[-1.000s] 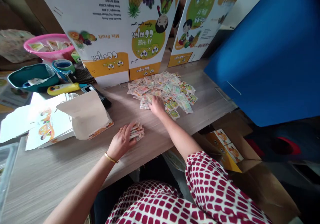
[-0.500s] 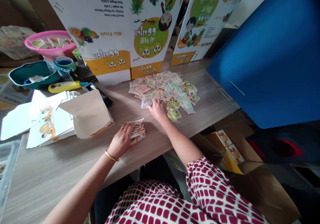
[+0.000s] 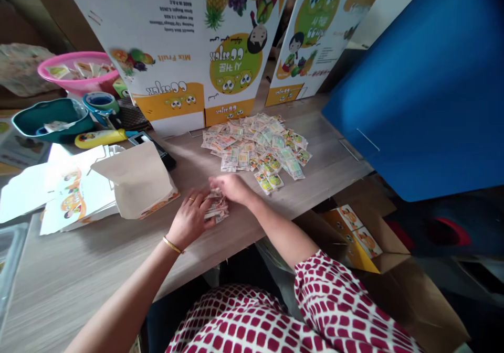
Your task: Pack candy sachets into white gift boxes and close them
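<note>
While both hands close on a small bundle of sachets point(image 3: 216, 206), the left hand point(image 3: 191, 219) cups its near side, wrist low, gold bangle point(image 3: 172, 245) on that wrist. The right hand point(image 3: 232, 188) reaches across from the right, fingers curled over the bundle's top. Bundle is held between them, resting on or just over the table point(image 3: 79, 285); can't tell which. Loose sachet pile point(image 3: 255, 146) lies just beyond the right hand. To the left: open cardboard carton point(image 3: 134, 180) beside stacked printed sheets point(image 3: 79, 195). Farther out: pink basin point(image 3: 74, 70), teal tray point(image 3: 49, 119). Printed flat cartons point(image 3: 169, 43) stand behind the pile, blue board point(image 3: 413, 91) to the right.
</note>
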Available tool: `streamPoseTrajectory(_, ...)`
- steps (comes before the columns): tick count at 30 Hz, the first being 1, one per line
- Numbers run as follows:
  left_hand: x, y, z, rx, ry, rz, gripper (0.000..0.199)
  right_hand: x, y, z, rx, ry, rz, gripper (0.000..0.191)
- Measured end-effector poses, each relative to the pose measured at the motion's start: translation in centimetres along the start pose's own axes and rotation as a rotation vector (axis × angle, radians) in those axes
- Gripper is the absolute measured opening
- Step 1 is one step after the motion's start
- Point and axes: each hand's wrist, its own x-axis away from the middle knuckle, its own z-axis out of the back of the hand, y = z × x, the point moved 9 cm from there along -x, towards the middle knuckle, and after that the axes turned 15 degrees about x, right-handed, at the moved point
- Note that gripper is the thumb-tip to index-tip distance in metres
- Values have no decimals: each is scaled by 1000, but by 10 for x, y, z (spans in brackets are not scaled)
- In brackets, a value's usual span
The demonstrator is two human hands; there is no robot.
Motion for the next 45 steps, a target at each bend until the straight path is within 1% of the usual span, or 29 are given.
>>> streamPoseTrajectory(2, 3, -7, -6, 46, -10, 41, 59, -12, 33, 16, 139, 170, -341, 42)
streamPoseTrajectory(4, 6, -14, -7, 63, 31, 79, 72, -23, 63, 28, 250, 272, -582, 55)
streamPoseTrajectory(6, 8, -17, -6, 75, 81, 89, 82, -38, 86, 27, 242, 245, -683, 61)
streamPoseTrajectory(8, 8, -17, -5, 84, 90, 77, 78, -48, 105, 23, 149, 178, -721, 51)
streamPoseTrajectory(10, 7, -14, -5, 87, 56, 57, 65, -46, 116, 24, 79, 146, -736, 34)
streamPoseTrajectory(11, 6, -12, -4, 80, 42, 48, 58, -42, 117, 28, 81, 172, -724, 29)
streamPoseTrajectory(13, 5, -8, 1, 42, 49, 35, 50, -26, 108, 41, 146, 296, -633, 28)
streamPoseTrajectory(15, 4, -2, 8, -16, 86, 13, 46, -6, 82, 44, 194, 401, -431, 32)
streamPoseTrajectory(16, 4, 0, 11, -42, 102, 3, 46, 2, 63, 37, 181, 395, -280, 32)
streamPoseTrajectory(17, 3, 2, 13, -59, 109, -2, 46, 10, 44, 26, 132, 340, -117, 30)
streamPoseTrajectory(19, 2, 2, 12, -65, 83, -9, 46, 24, 11, -1, -36, 144, 169, 26)
streamPoseTrajectory(20, 1, 2, 9, -52, 52, -14, 47, 27, 1, -10, -119, 62, 244, 25)
streamPoseTrajectory(21, 0, 0, 6, -30, 19, -13, 46, 26, 1, -13, -169, 30, 239, 26)
streamPoseTrajectory(22, -1, -2, 3, -3, -12, -4, 46, 19, 10, -11, -169, 59, 148, 28)
streamPoseTrajectory(25, 0, -12, -3, 64, -37, 58, 53, -4, 64, 15, 69, 298, -371, 39)
streamPoseTrajectory(26, 1, -14, -4, 77, -25, 77, 57, -10, 79, 23, 157, 338, -511, 44)
streamPoseTrajectory(27, 2, -16, -4, 86, -8, 88, 63, -17, 89, 26, 213, 336, -603, 47)
streamPoseTrajectory(28, 4, -17, -4, 92, 15, 91, 69, -24, 97, 27, 233, 306, -644, 46)
streamPoseTrajectory(30, 6, -17, -4, 97, 57, 88, 79, -31, 104, 26, 203, 271, -648, 33)
streamPoseTrajectory(31, 7, -17, -4, 97, 66, 84, 81, -29, 104, 28, 173, 300, -627, 27)
streamPoseTrajectory(33, 7, -16, -5, 101, 52, 68, 79, -19, 94, 36, 94, 421, -542, 23)
streamPoseTrajectory(35, 6, -14, -5, 108, 14, 58, 73, -9, 74, 36, -15, 481, -369, 25)
streamPoseTrajectory(36, 4, -13, -4, 97, 3, 61, 70, -6, 61, 31, -80, 434, -258, 25)
streamPoseTrajectory(37, 3, -12, -3, 76, -1, 64, 68, -5, 46, 21, -148, 330, -140, 26)
streamPoseTrajectory(39, 0, -10, 2, 14, 14, 68, 64, 1, 18, -4, -292, 38, 76, 26)
streamPoseTrajectory(41, -2, -9, 3, -13, 18, 55, 61, 16, -3, -20, -430, -206, 222, 29)
streamPoseTrajectory(42, -2, -10, 2, 0, 13, 52, 60, 25, -9, -24, -472, -276, 277, 34)
streamPoseTrajectory(43, -2, -12, -1, 24, 3, 56, 60, 34, -14, -24, -476, -297, 317, 39)
streamPoseTrajectory(45, -1, -18, -5, 70, -5, 88, 61, 48, -16, -22, -360, -224, 333, 59)
